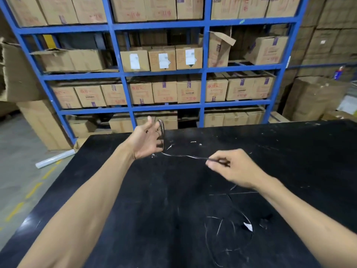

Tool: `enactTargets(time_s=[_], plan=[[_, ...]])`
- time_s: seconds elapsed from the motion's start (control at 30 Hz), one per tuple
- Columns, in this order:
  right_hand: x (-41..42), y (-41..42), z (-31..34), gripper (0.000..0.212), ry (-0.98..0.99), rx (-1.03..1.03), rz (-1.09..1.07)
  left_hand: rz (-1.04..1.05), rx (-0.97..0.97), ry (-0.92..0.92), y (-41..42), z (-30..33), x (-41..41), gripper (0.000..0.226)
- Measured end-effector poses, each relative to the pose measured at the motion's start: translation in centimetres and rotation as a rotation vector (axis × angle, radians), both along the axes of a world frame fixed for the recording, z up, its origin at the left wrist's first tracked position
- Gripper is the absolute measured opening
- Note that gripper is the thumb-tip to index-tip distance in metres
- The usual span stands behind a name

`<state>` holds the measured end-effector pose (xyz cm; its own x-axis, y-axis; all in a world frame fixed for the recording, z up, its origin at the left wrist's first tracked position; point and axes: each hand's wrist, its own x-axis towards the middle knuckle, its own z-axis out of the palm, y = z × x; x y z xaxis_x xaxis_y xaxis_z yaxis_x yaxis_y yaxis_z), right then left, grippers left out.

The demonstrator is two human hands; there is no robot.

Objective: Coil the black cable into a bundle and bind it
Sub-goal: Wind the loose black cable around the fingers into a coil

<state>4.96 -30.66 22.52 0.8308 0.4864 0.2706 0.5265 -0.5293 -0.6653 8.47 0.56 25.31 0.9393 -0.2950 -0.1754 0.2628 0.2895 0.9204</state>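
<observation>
A thin black cable [185, 156] runs across the black table [135, 190]. My left hand [146, 141] is raised palm up over the far edge, and loops of the cable wrap round its straightened fingers. From there the cable stretches right to my right hand [231, 167], which pinches it between thumb and fingers. More slack cable [249, 221] curls loosely on the table near my right forearm, hard to see against the dark top. A small white tag [248, 226] lies by that slack.
Blue metal shelving [127, 89] full of cardboard boxes stands just beyond the table. A white roll [55, 158] lies on the grey floor at the left. More stacked boxes [316, 97] rise at the right.
</observation>
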Motion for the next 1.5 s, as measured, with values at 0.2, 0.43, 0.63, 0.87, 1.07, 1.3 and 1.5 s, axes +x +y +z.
enactTargets(time_s=[0.2,0.43,0.63,0.87,1.07,1.3,1.5], plan=[[4.6,0.3,6.4,0.014,-0.236,0.033,-0.082,-0.300,0.110,0.168,-4.5,-2.9,-1.9,0.058],[7.0,1.4,3.1,0.018,0.080,0.088,-0.012,-0.499,-0.281,0.057,-7.8,-0.3,-5.3,0.063],[2.5,3.0,-3.2,0.016,0.267,0.053,0.091,-0.151,-0.388,-0.171,-5.2,3.8,-3.0,0.054],[1.3,-1.2,1.1,0.016,0.304,0.052,0.017,0.298,-0.273,-0.085,3.1,0.6,1.3,0.065],[3.8,-1.8,8.6,0.014,-0.206,-0.044,-0.131,0.026,0.122,0.101,0.2,-3.1,-0.8,0.076],[6.1,0.4,9.5,0.030,-0.424,-0.103,-0.362,-0.543,-0.012,0.092,-8.5,-1.0,-6.1,0.059],[3.5,2.4,3.0,0.045,0.025,-0.135,-0.234,-0.441,-0.338,-0.182,-7.9,4.6,-6.8,0.062]])
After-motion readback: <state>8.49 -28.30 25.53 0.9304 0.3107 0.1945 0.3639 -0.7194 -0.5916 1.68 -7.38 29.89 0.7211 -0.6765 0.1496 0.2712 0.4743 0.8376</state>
